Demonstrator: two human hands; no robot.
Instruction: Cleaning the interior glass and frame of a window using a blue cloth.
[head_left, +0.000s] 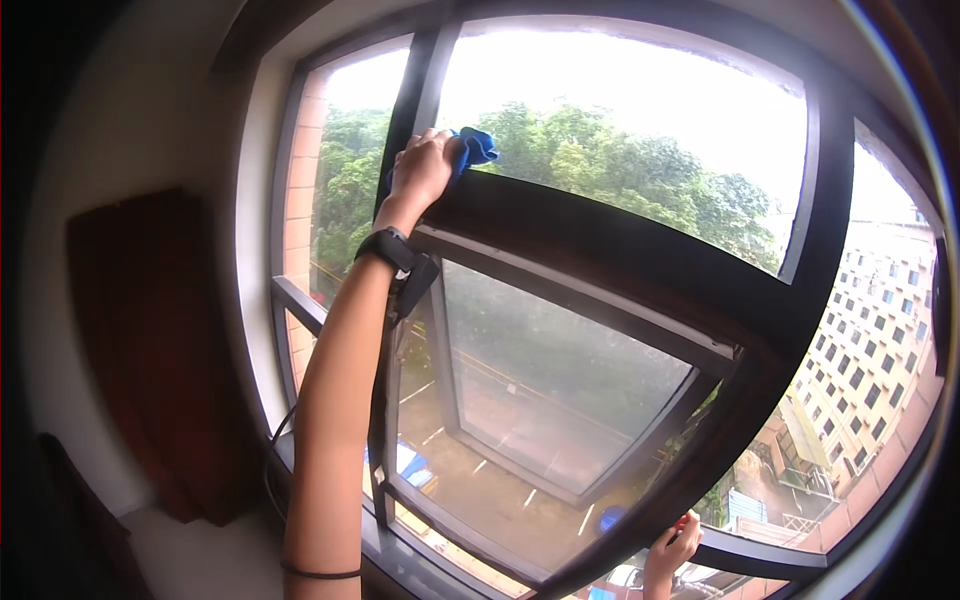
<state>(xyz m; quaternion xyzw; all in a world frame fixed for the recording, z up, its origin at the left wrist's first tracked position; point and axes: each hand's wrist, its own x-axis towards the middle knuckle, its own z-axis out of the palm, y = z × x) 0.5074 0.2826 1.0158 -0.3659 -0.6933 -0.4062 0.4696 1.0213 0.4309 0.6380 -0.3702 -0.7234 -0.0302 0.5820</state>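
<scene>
My left hand (421, 171) is raised to the upper left of the window, its fingers closed over a crumpled blue cloth (474, 147). The cloth lies against the dark window frame (600, 217), where the upright post meets the wide crossbar. A black band with a small black device (409, 270) circles the left wrist. Low on the right, my right hand (675, 546) is beside the frame's lower bar (757, 553), fingers curled; whether it grips the frame is unclear. Below the crossbar, a hinged sash (540, 375) with hazy glass is tilted outward.
A dark red-brown panel (161, 352) stands by the wall at left. A black cable (271, 465) hangs near the sill (420, 566). Through the glass show trees (600, 150), a pale multi-storey building (874, 330) and paved ground far below.
</scene>
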